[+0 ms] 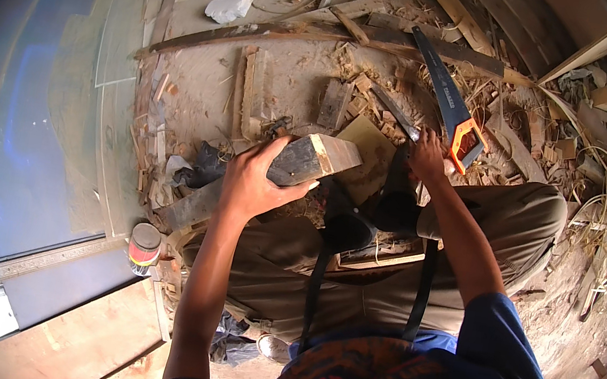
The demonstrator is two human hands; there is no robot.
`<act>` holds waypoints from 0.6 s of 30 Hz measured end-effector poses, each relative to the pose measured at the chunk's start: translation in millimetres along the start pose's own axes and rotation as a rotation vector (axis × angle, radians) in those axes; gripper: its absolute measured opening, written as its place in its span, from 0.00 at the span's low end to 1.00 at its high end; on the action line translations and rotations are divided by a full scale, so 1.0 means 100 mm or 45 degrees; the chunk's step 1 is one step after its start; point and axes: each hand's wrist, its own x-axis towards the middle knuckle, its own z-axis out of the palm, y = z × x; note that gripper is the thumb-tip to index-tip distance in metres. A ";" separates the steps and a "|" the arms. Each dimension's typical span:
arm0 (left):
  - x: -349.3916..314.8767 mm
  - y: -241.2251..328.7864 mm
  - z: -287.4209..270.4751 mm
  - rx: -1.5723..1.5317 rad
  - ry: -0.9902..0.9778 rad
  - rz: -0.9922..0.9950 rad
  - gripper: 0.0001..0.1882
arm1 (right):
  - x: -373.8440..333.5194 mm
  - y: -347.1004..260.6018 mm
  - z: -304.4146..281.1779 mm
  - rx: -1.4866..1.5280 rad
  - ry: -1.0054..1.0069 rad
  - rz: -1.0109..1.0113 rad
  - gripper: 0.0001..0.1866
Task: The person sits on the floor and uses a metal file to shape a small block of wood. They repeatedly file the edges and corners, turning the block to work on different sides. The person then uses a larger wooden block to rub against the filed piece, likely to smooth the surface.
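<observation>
A chunky wooden block [299,165], dark on its side and pale on its end faces, is gripped by my left hand [253,181] with the thumb along its near edge. My right hand [427,160] is closed around the near end of a narrow tool [394,112] with a dark, straight shaft and a shiny collar. That tool's exact kind is hard to tell, as my fingers cover its grip. Just right of my right hand lies a hand saw [442,80] with a black blade and an orange handle.
Wood offcuts and shavings [523,150] litter the floor, and a long plank [265,32] crosses it. Large blue-grey panels [34,120] line the left. A tin can [145,245] stands beside them. A white lump [228,8] lies farther off. My bent legs [508,216] frame the near side.
</observation>
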 end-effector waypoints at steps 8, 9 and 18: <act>-0.03 0.03 -0.03 0.062 -0.004 -0.015 0.36 | -0.21 0.14 0.09 -0.259 -0.408 0.122 0.26; -0.03 0.04 -0.04 0.063 -0.007 -0.020 0.36 | -0.23 0.11 0.09 -0.222 -0.254 0.219 0.27; 0.02 0.04 -0.01 0.019 -0.028 0.006 0.21 | -0.27 0.65 0.37 -0.605 -0.560 0.240 0.22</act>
